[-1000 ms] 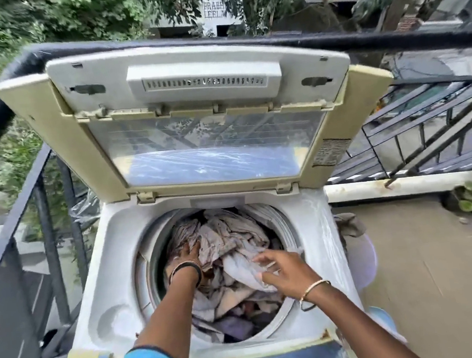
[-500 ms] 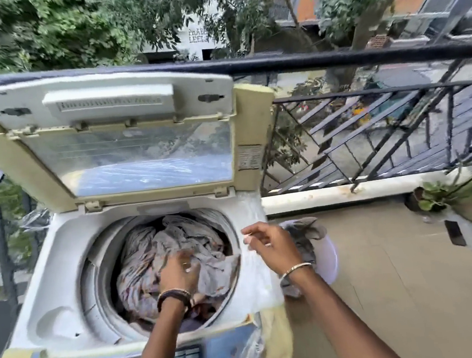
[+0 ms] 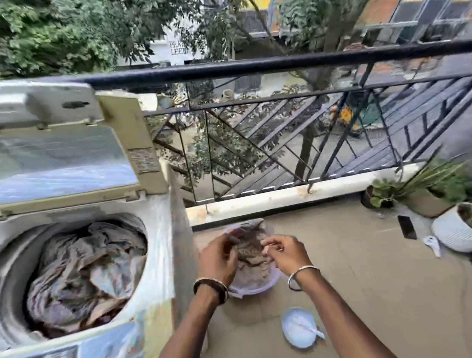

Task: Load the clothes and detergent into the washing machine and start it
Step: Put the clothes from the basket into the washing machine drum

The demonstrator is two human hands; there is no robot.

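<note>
The top-loading washing machine (image 3: 154,244) stands at left with its lid (image 3: 54,156) raised, and its drum holds a heap of crumpled clothes (image 3: 85,274). To its right on the floor sits a pale tub (image 3: 254,288) with more cloth (image 3: 250,249) in it. My left hand (image 3: 218,260) and my right hand (image 3: 286,253) hover over the tub, fingers curled at the cloth. Whether either hand grips the cloth is blurred. A small white bowl (image 3: 299,327) with a scoop lies on the floor below the tub.
A black metal railing (image 3: 275,62) runs along the balcony edge behind a low white kerb (image 3: 288,198). Potted plants (image 3: 461,229) and a dark phone (image 3: 407,227) sit at the right. The tan floor (image 3: 370,295) stretches between tub and pots.
Both hands left the machine's drum and moved right and down to the tub on the floor. The view swung right, so the machine now sits at the left edge.
</note>
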